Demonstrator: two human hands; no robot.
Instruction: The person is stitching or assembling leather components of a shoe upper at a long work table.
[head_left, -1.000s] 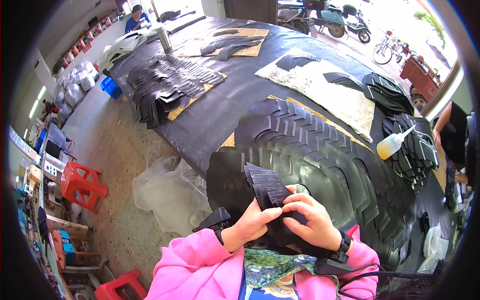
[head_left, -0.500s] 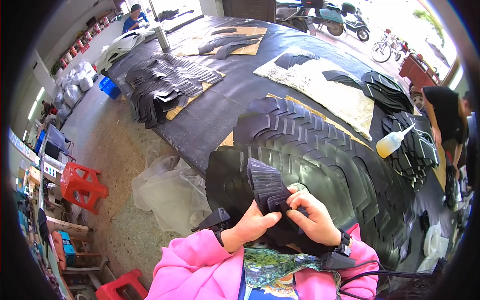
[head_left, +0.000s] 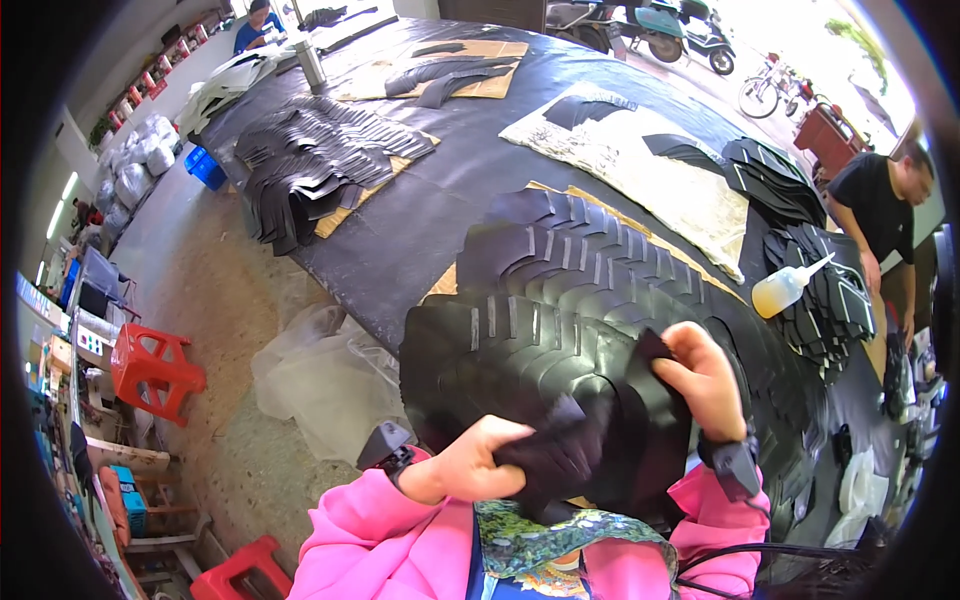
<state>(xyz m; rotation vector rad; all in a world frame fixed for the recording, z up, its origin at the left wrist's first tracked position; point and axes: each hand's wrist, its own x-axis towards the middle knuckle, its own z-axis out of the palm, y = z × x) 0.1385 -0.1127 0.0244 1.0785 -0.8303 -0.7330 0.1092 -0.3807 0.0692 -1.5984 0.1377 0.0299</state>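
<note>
The person's left hand (head_left: 465,462) is clasping the left edge of a bundle of dark strips (head_left: 562,455), thumb and fingers clamped together on it, while the right hand (head_left: 708,382) is pinching the upper corner of a thin black piece (head_left: 652,405) between thumb and fingertips. Both things are hanging in the air over the near end of the overlapping rows of black sheets (head_left: 560,335), which are lying on the dark table (head_left: 400,225); whether bundle and piece are touching is staying unclear in the blur. The piece is looking light, soft and bendy, likely drooping unless it is being supported, and its sheen is suggesting a smooth, slightly slippery face. It is not seeming fragile, though a thin edge could be creasing under a hard pinch. A corner is offering the surest hold for one piece, and the gathered edge is suiting the bundle.
</note>
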